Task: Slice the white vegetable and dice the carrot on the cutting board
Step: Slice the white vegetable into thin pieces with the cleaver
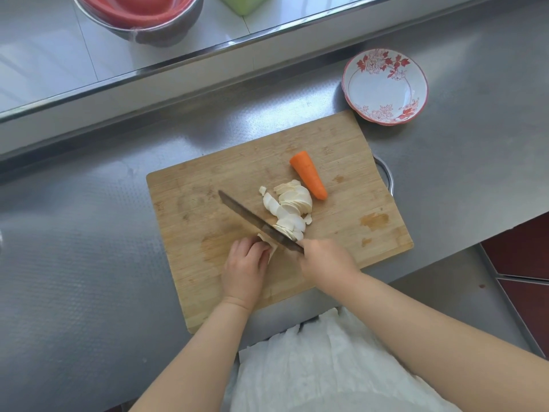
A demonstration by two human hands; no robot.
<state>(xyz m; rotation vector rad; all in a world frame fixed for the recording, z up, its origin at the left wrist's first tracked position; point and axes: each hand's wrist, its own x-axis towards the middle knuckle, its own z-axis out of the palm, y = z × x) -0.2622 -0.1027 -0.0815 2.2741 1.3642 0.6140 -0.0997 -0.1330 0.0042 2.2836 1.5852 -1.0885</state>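
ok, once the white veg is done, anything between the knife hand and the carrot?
Only the pile of white slices. It lies on the cutting board between the right hand, which holds the knife, and the whole carrot, touching or nearly touching the carrot's near side. Nothing else visible intervenes.

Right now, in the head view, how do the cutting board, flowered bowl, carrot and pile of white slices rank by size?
1. cutting board
2. flowered bowl
3. pile of white slices and carrot: too alike to rank.

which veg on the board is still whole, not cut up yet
The carrot, lying uncut at the far side of the cutting board. The white vegetable beside it is already mostly a pile of slices.
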